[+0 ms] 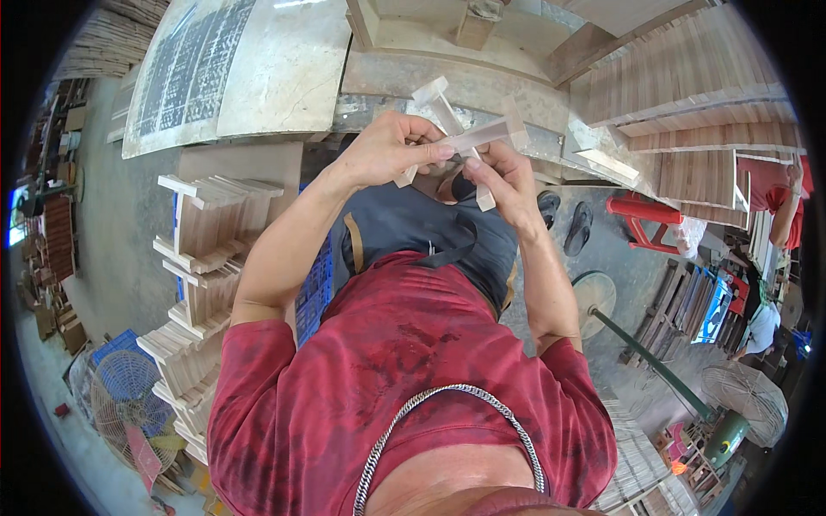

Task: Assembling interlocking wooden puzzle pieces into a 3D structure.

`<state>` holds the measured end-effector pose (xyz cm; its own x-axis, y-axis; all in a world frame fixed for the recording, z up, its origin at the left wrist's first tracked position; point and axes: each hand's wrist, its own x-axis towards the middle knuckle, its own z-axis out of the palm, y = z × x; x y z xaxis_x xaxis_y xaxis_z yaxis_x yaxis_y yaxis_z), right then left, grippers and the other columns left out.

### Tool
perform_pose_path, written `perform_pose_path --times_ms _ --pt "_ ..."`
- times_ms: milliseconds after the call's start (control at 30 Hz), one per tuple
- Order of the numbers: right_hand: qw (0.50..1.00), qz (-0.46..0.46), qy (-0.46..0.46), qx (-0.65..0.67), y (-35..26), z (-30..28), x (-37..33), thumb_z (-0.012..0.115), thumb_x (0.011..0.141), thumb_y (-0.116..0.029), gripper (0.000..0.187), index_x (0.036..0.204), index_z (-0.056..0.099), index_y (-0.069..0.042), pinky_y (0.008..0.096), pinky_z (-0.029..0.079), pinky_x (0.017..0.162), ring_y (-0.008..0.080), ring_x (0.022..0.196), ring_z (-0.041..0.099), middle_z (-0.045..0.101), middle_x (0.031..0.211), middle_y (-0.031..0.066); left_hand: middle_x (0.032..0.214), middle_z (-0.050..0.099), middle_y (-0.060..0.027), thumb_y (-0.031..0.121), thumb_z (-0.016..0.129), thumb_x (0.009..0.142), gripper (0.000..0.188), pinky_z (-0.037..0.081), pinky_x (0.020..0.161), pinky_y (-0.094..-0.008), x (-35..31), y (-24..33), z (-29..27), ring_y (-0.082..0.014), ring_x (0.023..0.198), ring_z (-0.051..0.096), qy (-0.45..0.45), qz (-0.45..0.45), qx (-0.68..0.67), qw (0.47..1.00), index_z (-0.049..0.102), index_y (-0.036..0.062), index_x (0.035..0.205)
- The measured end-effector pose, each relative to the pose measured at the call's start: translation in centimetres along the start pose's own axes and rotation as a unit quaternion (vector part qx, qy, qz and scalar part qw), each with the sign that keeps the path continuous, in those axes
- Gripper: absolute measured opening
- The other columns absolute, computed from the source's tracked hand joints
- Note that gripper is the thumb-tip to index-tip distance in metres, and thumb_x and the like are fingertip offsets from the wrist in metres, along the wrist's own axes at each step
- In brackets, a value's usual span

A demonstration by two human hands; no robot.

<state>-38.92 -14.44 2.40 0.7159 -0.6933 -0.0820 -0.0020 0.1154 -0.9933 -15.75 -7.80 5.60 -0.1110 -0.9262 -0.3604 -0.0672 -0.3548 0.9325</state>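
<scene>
Wooden pieces (478, 137) cross, pinched by left hand (387, 150) and right hand (506, 178); dark panel markings (194, 69) are illegible.

Grey floor (107, 275) spreads around the wooden surface (387, 77). A red stool (641, 209) stands to the right; caged fans (127, 387) flank both sides. The bright patch (16, 215) at the left rim may be a window.

I work in bright, soft light, the wooden piece (482, 136) slightly blurred, edges bending into black.
</scene>
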Motion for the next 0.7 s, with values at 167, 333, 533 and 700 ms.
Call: perform_pose_path --times_ms 167,333,533,700 --pt "1.000 0.017 0.009 0.009 -0.2 0.7 -0.6 0.067 0.096 -0.013 0.024 0.114 0.067 0.003 0.0233 0.046 0.070 0.0053 0.078 0.057 0.068 0.088 0.0008 0.089 0.074 -0.0064 0.022 0.074 0.094 0.027 0.054 0.077 -0.0260 0.6 -1.9 -0.8 -0.0114 0.081 0.069 -0.030 -0.008 -0.019 0.999 0.072 -0.0029 0.102" --pt "0.998 0.021 -0.002 0.052 0.2 0.8 -0.7 0.067 0.096 -0.014 0.023 0.112 0.067 0.002 0.0225 0.043 0.067 0.0044 0.075 0.055 0.067 0.085 -0.0009 0.093 0.075 -0.0098 0.023 0.081 0.087 0.035 0.053 0.074 -0.0266 -0.2 -1.0 0.1 -0.0117 0.083 0.068 -0.020 -0.026 -0.048 0.998 0.072 -0.0043 0.106" --pt "1.000 0.001 0.008 0.017 -0.7 0.3 -0.1 0.070 0.096 -0.022 0.025 0.104 0.070 0.002 0.0220 0.041 0.061 0.0032 0.069 0.052 0.064 0.078 -0.0030 0.100 0.074 -0.0111 0.011 0.083 0.083 0.037 0.056 0.082 -0.0300 0.0 1.0 0.7 -0.0138 0.090 0.069 0.026 0.070 -0.104 0.992 0.069 -0.0058 0.113" --pt "0.995 0.036 0.046 -0.080 -1.8 -0.1 0.7 0.069 0.098 -0.035 0.039 0.088 0.073 0.003 0.0226 0.038 0.057 0.0027 0.065 0.049 0.060 0.069 -0.0033 0.099 0.075 -0.0103 0.009 0.079 0.083 0.032 0.056 0.080 -0.0299 -0.1 0.7 2.0 -0.0148 0.090 0.070 0.060 0.151 -0.040 0.986 0.070 -0.0049 0.111"
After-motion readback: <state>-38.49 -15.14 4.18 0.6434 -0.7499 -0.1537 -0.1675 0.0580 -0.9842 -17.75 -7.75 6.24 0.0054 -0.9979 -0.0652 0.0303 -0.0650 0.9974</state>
